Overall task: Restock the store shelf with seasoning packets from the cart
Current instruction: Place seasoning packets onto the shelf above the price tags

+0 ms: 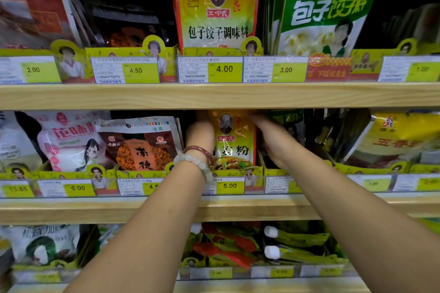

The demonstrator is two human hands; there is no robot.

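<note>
A yellow seasoning packet with a portrait and red trim stands upright in its slot on the middle shelf, above the 5.00 price tag. My left hand, with two bead bracelets on the wrist, reaches in along the packet's left edge. Its fingertips are hidden in the shadow under the upper shelf. My right hand holds the packet's right edge near the top, fingers curled behind it. The cart is out of view.
The upper shelf board hangs just above both hands. Neighbouring slots hold a brown-orange packet to the left and dark green packets to the right. Yellow card dividers and price tags line each shelf front. The bottom shelf holds green and red packets.
</note>
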